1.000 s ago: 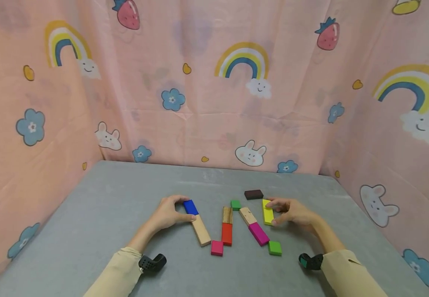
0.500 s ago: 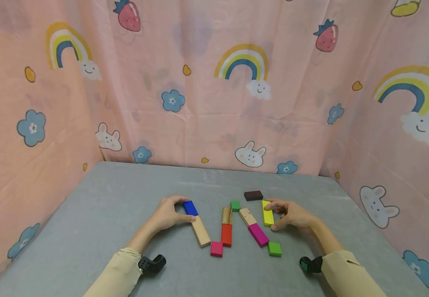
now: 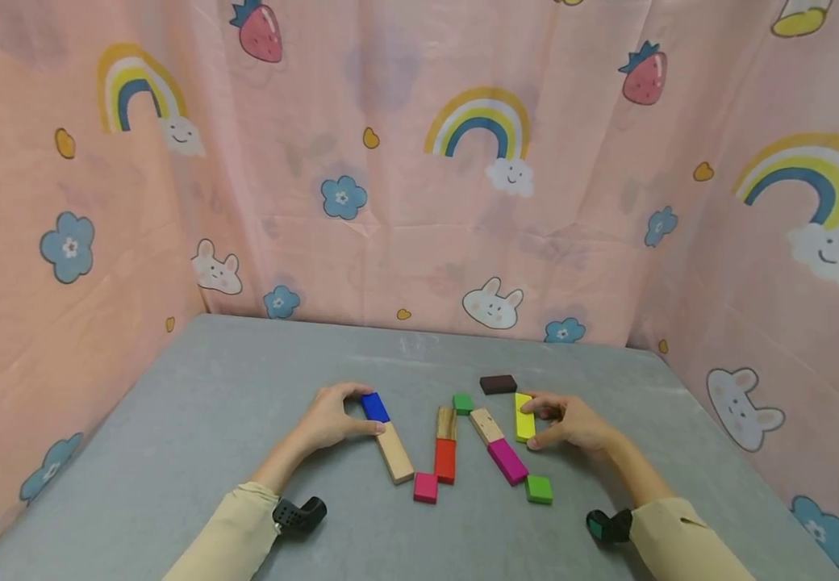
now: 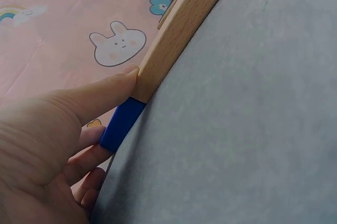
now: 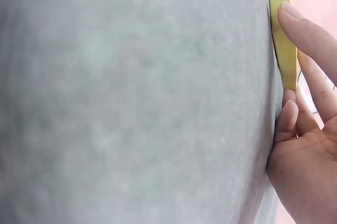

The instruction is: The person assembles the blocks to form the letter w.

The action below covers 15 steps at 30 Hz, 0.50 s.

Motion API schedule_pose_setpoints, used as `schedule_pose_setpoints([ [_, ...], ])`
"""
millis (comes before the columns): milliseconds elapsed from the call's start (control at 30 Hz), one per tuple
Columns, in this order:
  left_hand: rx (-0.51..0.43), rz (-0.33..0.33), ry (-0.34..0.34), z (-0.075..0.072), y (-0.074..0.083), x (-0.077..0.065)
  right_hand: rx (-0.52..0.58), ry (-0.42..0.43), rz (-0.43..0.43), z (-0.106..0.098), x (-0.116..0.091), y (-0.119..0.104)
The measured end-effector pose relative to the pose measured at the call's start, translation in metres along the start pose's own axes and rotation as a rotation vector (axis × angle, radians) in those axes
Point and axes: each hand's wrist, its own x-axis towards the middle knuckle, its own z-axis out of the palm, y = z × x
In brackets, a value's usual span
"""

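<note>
In the head view my left hand (image 3: 328, 420) curls about a blue block (image 3: 375, 407), fingers at its far end. Its thumb presses the side of the plain wooden block (image 3: 394, 453) just past where the two meet, as the left wrist view shows. My right hand (image 3: 572, 424) holds a yellow block (image 3: 524, 418) lying flat on the table; the thumb is at the near end, a fingertip over the upper part. In the right wrist view the thumb lies along the side of the yellow block (image 5: 285, 45), with other fingers behind it.
Between the hands, a zigzag row runs on the grey table (image 3: 281, 355): pink square (image 3: 425, 487), red block (image 3: 444, 461), grained wooden block (image 3: 446, 422), green square (image 3: 462, 404), pale wooden block (image 3: 487, 426), magenta block (image 3: 508, 461), green square (image 3: 539, 489). A dark brown block (image 3: 498, 384) lies behind.
Over the last second the right thumb shifts slightly at the yellow block's near end. The left hand and the blocks hold their places; the whole head view drifts a little.
</note>
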Motion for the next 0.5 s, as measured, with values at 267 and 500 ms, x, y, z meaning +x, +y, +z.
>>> schedule_pose_setpoints([
  [267, -0.002, 0.006, 0.003, 0.0024, -0.0043, -0.0019, -0.013, 0.016, 0.013, 0.0053, -0.0024, 0.0002],
  [500, 0.002, 0.012, 0.008, 0.0010, -0.0018, -0.0003, -0.032, 0.046, 0.024, 0.0058, -0.0032, -0.0018],
])
